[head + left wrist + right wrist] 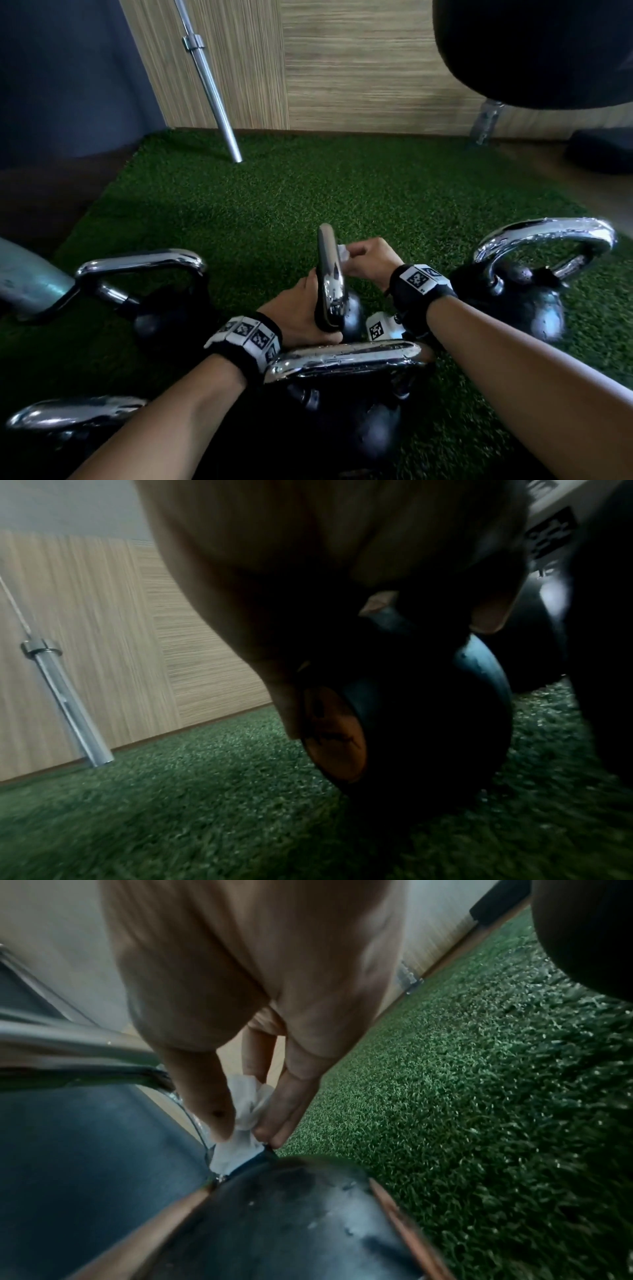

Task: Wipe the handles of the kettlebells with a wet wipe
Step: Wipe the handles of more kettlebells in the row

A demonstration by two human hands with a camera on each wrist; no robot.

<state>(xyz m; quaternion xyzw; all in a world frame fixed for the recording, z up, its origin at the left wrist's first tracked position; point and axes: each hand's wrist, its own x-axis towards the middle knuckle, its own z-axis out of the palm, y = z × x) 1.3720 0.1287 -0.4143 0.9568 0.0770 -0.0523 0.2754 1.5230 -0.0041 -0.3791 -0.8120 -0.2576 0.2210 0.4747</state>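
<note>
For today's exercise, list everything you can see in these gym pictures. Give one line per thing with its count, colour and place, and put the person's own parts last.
Kettlebells: five, black with chrome handles, on the turf; centre kettlebell, front one, left one, right one, bottom-left one.
Wet wipe: one, white, crumpled against the centre handle.
Barbell: one, silver, leaning on the wall, end on the turf.
Turf: one, green, covering the floor.
Wall panels: light wood, at the back.
Wrist bands: two, black with white markers, left band, right band.
Left hand: grips the centre handle.
Right hand: its fingers pinch the wipe.
</note>
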